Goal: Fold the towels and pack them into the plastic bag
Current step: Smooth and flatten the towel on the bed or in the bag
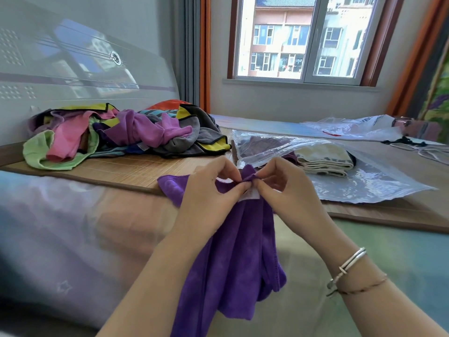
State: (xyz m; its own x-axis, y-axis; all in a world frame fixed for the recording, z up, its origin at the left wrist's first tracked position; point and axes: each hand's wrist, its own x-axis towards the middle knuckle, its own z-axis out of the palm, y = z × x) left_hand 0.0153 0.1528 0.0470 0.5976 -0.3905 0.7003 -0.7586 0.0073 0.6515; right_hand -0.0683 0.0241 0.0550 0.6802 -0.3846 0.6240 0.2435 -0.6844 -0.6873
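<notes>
Over bed [73, 215], purple towel [230, 263] hangs bunched, black-edged.

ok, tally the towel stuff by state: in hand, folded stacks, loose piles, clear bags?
Purple towel held by left hand and right hand: 1
Folded stack: 1
Unfolded pile: 1
Clear bags: 2
Total: 5
</notes>
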